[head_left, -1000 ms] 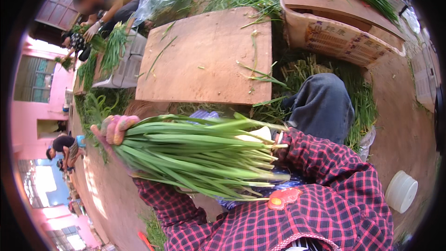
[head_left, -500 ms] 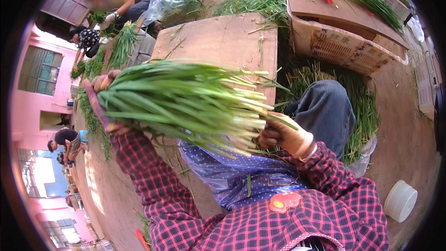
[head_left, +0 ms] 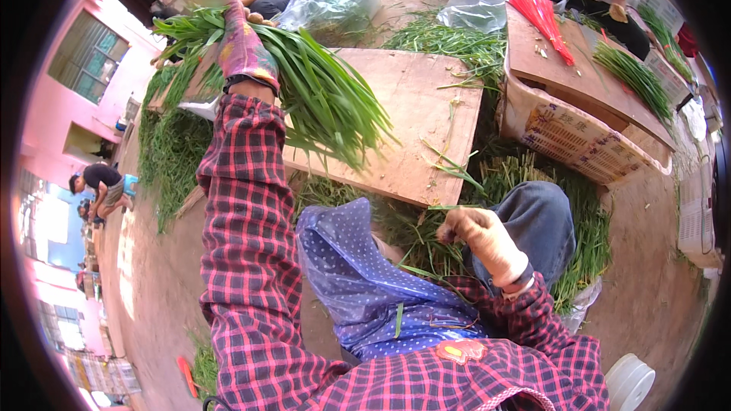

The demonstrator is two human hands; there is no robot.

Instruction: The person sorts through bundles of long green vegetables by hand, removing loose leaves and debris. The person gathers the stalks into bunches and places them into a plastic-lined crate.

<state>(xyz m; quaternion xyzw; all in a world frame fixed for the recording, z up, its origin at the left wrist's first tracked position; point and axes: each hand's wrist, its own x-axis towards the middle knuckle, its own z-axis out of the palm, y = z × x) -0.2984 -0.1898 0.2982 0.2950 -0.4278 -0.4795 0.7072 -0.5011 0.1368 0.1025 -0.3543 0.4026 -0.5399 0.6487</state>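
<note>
Head view: the left hand point(head_left: 245, 49) had its grip closed around one gathered leafy bunch point(head_left: 327, 99); loose stalks point(head_left: 455, 171) lay ungathered on the bench point(head_left: 403, 129); the curled right hand point(head_left: 487, 242) held nothing discernible, contents unclear.

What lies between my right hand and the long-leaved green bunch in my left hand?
In the head view, part of the flat, light-brown wooden board lies between your right hand and the green bunch.
</note>
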